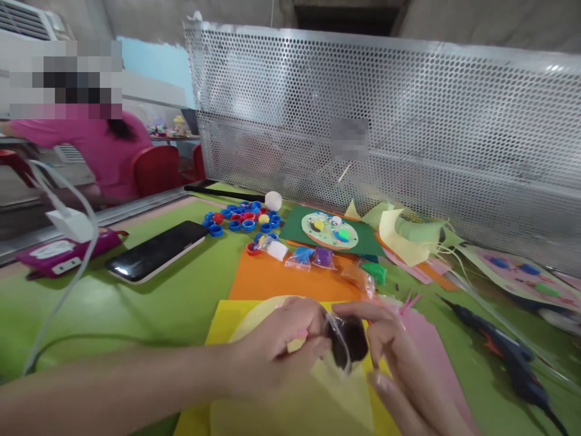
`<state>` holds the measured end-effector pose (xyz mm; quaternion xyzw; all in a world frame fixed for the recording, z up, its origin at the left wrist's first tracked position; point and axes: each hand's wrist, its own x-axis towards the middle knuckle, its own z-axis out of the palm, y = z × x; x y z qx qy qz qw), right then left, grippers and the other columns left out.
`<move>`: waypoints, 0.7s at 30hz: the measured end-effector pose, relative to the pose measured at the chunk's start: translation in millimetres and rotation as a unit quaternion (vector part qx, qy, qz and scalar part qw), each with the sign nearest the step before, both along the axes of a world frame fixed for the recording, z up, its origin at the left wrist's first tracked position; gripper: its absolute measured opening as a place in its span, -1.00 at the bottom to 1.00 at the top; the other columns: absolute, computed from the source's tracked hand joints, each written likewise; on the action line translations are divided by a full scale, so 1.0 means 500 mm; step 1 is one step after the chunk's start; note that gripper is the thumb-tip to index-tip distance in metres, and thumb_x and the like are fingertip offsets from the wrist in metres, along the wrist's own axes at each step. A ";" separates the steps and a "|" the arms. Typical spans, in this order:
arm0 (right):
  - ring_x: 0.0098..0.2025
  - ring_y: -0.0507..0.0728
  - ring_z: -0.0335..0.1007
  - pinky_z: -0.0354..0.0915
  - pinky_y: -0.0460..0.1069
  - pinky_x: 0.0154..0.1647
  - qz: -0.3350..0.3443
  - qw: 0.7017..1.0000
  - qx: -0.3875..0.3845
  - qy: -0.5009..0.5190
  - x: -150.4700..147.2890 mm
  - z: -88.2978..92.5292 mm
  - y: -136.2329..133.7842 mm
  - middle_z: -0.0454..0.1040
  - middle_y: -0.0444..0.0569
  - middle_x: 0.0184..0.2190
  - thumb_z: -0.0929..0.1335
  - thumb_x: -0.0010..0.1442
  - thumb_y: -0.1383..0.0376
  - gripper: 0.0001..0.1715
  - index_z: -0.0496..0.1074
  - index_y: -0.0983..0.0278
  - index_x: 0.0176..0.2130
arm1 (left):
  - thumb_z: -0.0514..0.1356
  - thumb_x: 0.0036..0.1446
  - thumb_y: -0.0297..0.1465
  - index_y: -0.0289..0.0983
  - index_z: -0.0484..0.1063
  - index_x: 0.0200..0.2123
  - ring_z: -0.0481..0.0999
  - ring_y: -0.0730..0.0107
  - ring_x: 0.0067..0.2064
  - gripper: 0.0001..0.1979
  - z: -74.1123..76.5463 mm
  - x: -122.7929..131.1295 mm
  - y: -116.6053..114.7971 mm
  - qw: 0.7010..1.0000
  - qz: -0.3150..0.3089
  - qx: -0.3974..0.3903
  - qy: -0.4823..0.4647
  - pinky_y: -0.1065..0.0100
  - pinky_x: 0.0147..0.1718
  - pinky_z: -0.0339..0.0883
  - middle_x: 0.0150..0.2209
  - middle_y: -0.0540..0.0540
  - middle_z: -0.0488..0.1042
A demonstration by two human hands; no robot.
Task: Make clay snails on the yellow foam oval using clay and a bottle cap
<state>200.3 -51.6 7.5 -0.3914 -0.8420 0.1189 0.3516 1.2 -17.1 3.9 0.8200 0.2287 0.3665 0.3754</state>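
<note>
My left hand [276,348] and my right hand [390,357] meet low in the middle, both pinching a small clear plastic bag [347,342] with a dark brown lump inside. They hover over a pale yellow paper circle [290,406] lying on a yellow sheet [218,327]. Fingers of both hands are curled onto the bag's edges.
An orange sheet [272,278] carries several small bags of coloured clay [313,257]. Behind it lie bottle caps [242,218], a green sheet with a decorated disc [330,230], a phone [157,249], a glue gun [503,357] at right, and a perforated metal panel [408,121]. A person in pink sits at far left.
</note>
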 end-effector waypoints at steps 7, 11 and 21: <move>-0.15 0.15 0.41 0.41 -0.05 -0.28 -0.050 0.996 0.073 -0.028 -0.008 -0.041 0.015 0.42 0.03 -0.19 0.35 0.09 0.07 -0.41 0.09 0.18 0.03 | 0.00 0.10 -0.44 -0.23 0.03 -0.56 0.26 0.44 -0.42 -0.78 0.004 -0.003 0.017 0.999 0.032 -0.018 0.037 0.37 -0.36 0.18 -0.51 0.02 0.25; -0.14 0.14 0.44 0.43 -0.07 -0.25 -0.076 0.988 0.124 -0.047 -0.002 -0.045 0.019 0.46 0.07 -0.18 0.31 0.15 0.10 -0.45 0.10 0.28 0.04 | 0.02 0.09 -0.48 -0.24 0.11 -0.54 0.30 0.40 -0.39 -0.83 -0.005 -0.006 0.019 0.993 0.098 0.030 0.056 0.29 -0.28 0.16 -0.49 0.00 0.32; -0.16 0.12 0.47 0.43 -0.12 -0.22 -0.080 0.990 0.075 -0.087 0.007 -0.061 0.013 0.48 0.06 -0.17 0.39 0.05 0.18 -0.43 0.19 0.32 0.00 | 0.18 0.05 -0.52 -0.11 -0.21 0.20 0.49 0.27 -0.27 -0.23 -0.014 -0.016 0.007 0.975 0.128 0.181 -0.030 0.17 -0.13 -0.04 -0.35 0.06 0.56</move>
